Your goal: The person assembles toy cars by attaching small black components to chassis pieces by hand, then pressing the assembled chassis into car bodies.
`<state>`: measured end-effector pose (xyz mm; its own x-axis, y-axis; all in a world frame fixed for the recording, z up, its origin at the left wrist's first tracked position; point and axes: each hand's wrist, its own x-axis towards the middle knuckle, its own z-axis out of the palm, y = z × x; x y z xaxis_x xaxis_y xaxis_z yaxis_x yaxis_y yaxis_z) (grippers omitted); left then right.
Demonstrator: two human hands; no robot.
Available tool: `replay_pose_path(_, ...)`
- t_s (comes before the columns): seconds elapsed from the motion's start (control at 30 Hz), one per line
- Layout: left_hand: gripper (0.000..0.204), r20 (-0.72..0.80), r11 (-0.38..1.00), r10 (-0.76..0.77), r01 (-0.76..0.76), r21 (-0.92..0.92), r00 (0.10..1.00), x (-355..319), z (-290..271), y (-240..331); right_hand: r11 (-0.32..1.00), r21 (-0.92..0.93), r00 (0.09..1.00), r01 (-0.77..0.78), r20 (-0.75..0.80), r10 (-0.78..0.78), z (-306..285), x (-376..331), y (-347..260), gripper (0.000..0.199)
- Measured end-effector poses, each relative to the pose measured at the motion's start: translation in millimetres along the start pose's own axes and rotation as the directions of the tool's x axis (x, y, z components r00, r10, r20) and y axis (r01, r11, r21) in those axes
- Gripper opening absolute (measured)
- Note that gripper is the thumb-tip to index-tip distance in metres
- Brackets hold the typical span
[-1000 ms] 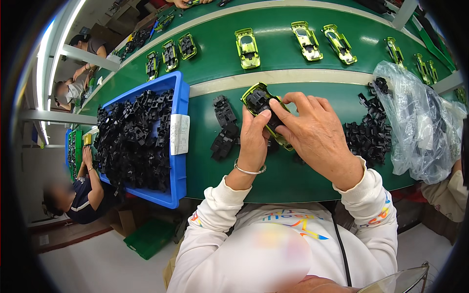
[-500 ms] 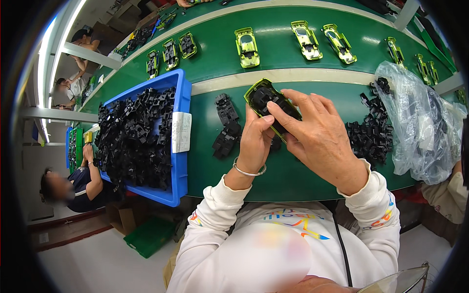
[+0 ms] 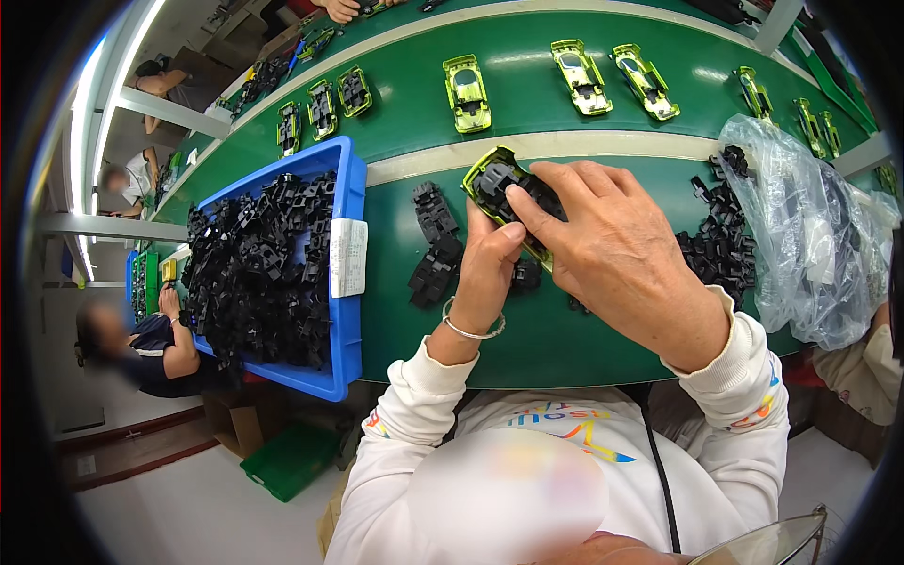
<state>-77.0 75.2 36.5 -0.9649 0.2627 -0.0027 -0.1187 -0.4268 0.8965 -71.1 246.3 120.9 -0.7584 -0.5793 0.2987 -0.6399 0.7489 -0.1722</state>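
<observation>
Both my hands hold a lime-green toy car body (image 3: pixel 478 185), tilted open side up above the table, with a black plastic interior part (image 3: pixel 497 179) lying in it. My left hand (image 3: pixel 488 268) grips its near left side, thumb along the edge. From the right, my right hand (image 3: pixel 617 254) wraps the car, thumb pressing on the black part; its fingers hide the car's right end. Two loose black interior parts (image 3: pixel 435 212) lie to the left of my left hand. Another black part (image 3: pixel 525 274) shows beneath my hands.
A blue bin (image 3: pixel 348 325) heaped with black parts stands at left. To the right are a pile of black parts (image 3: pixel 720 245) and a clear plastic bag (image 3: pixel 800 254). Several green toy cars (image 3: pixel 467 94) lie on the green belt (image 3: pixel 405 108) beyond a pale rail. Other people sit at left.
The held car has shifted slightly left and my right hand covers more of it, its wrist swung lower right. The cars on the belt have slid a little left.
</observation>
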Motion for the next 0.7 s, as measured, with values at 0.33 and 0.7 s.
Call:
replay_pose_path(0.33, 0.061, 0.025, 1.0, 0.009, -0.009, 0.002, 1.0, -3.7, 4.2, 9.4, 0.998, 0.052, 0.993, 0.021, -0.114, -0.015, 5.2, -2.2, -9.4, 0.06)
replay_pose_path(0.7, 0.061, -0.001, 0.994, 0.053, -0.053, -0.098, 0.999, -4.6, 5.6, 8.3, 0.996, -0.042, 0.987, 0.075, -0.136, -0.08, 7.6, 1.5, -9.3, 0.047)
